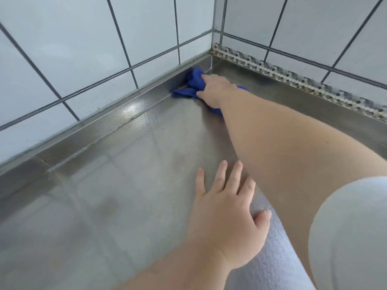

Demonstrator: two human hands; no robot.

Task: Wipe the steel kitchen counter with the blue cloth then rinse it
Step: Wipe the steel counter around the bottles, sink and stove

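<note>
Steel counter (117, 185) | blue cloth (191, 85) bunched at 12 o'clock, in corner under tiled wall (83, 49) | right hand (215, 92) grips it, fingers curled | left hand (226, 214) spread flat, 6 o'clock | risk: cloth likely skips corner seam, being bunched | long axis roughly 10-to-4 o'clock, along upstand.

Brushed steel counter (117, 164), glossy tiles (83, 49)

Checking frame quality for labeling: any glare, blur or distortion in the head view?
Head view: bright glare patch on the steel upstand; tile grout lines bow from wide-angle distortion; steel counter mirrors the tiles; blue cloth and right hand are slightly soft; left hand is sharper.
</note>
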